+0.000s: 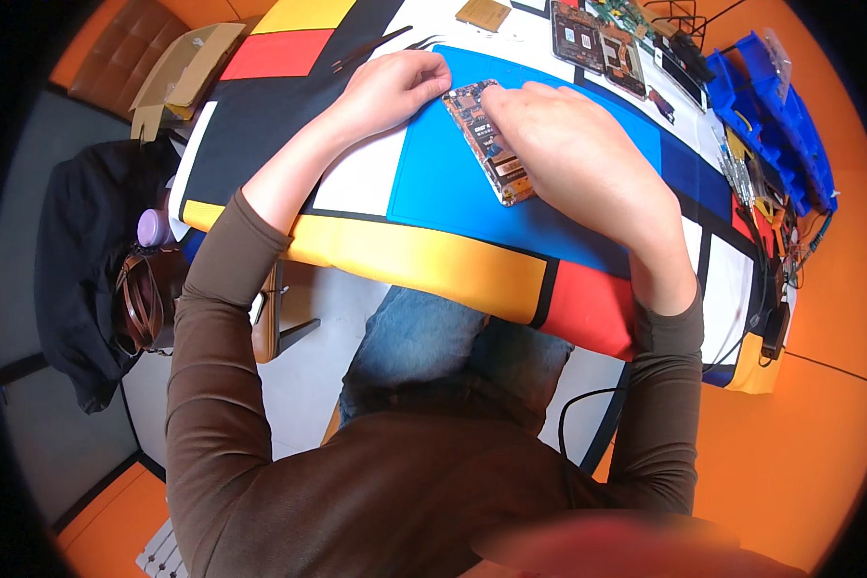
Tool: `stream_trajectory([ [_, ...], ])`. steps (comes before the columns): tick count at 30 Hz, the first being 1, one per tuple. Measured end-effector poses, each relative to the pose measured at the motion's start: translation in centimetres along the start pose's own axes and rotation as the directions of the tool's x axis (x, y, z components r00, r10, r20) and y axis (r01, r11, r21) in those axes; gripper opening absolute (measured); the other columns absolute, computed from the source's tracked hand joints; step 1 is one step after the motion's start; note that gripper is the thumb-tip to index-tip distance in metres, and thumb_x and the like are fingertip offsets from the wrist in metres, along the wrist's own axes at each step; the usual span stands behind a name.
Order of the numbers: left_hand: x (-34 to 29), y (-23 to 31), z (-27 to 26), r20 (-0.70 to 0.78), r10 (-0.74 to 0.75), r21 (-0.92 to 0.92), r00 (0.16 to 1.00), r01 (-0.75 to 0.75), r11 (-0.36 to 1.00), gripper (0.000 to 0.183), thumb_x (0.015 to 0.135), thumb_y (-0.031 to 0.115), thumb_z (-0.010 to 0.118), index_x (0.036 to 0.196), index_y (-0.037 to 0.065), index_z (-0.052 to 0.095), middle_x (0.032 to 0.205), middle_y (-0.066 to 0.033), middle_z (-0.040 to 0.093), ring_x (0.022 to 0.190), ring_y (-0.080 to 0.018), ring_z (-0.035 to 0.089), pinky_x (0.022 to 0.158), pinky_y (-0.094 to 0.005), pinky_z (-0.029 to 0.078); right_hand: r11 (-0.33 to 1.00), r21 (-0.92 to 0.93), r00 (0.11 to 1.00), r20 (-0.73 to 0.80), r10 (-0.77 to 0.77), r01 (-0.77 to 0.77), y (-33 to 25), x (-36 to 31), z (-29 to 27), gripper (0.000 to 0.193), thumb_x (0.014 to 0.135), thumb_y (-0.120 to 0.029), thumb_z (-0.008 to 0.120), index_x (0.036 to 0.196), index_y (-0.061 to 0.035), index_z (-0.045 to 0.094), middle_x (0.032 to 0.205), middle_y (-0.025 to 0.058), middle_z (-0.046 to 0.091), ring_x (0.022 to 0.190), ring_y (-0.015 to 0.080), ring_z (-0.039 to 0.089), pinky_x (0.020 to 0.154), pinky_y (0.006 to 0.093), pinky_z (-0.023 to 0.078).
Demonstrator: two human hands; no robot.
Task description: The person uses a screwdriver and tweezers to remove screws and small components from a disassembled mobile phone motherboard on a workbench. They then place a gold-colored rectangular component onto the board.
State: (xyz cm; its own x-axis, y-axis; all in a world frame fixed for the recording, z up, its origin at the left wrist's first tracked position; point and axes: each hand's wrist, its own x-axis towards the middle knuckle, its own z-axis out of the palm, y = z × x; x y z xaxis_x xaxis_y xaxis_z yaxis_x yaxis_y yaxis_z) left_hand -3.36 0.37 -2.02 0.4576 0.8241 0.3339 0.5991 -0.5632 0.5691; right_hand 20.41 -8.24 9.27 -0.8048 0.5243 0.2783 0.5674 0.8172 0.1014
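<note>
Blue mat [433,183], frame centre: opened phone [486,143] lies flat; left hand [395,91] pinches its top corner, right hand [578,164] presses it, fingers together.

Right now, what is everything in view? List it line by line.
opened phone: one, orange-brown innards, on the blue mat
blue mat: one, blue, on the table
table: one, colour-block cover, centre
tweezers: two, dark, beyond the left hand
circuit boards: several, brown and green, far edge
bins: several, blue, far right
cardboard box: one, brown, far left
left hand: at the phone's top end
right hand: fingers on the phone
</note>
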Motion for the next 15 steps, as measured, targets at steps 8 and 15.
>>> stream_trajectory([
  [8, -0.01, 0.38, -0.22, 0.027, -0.047, 0.014, 0.999, 0.046, 0.999, 0.02, 0.102, 0.024, 0.065, 0.106, 0.006, 0.071, 0.092, -0.0076, 0.07, 0.084, -0.0158, 0.064, 0.079, -0.0304, 0.052, 0.999, -0.015, 0.997, 0.06, 0.041, -0.04, -0.29, 0.45, 0.17, 0.017, 0.088, -0.006, 0.066, 0.103, 0.0002, 0.062, 0.092, 0.0192, 0.07, 0.094, 0.0352, 0.069, 0.084, 0.042, 0.055],
  [15, -0.04, 0.43, -0.41, 0.026, -0.03, 0.021, 0.999, 0.029, 0.999, 0.022, 0.103, 0.027, 0.064, 0.106, 0.008, 0.072, 0.092, -0.0083, 0.072, 0.085, -0.0184, 0.068, 0.079, -0.0333, 0.054, 0.997, -0.05, 0.998, 0.02, 0.064, -0.063, -0.17, 0.59, 0.34, 0.018, 0.095, -0.019, 0.066, 0.095, -0.0013, 0.064, 0.079, 0.0174, 0.07, 0.083, 0.0332, 0.072, 0.073, 0.042, 0.057],
])
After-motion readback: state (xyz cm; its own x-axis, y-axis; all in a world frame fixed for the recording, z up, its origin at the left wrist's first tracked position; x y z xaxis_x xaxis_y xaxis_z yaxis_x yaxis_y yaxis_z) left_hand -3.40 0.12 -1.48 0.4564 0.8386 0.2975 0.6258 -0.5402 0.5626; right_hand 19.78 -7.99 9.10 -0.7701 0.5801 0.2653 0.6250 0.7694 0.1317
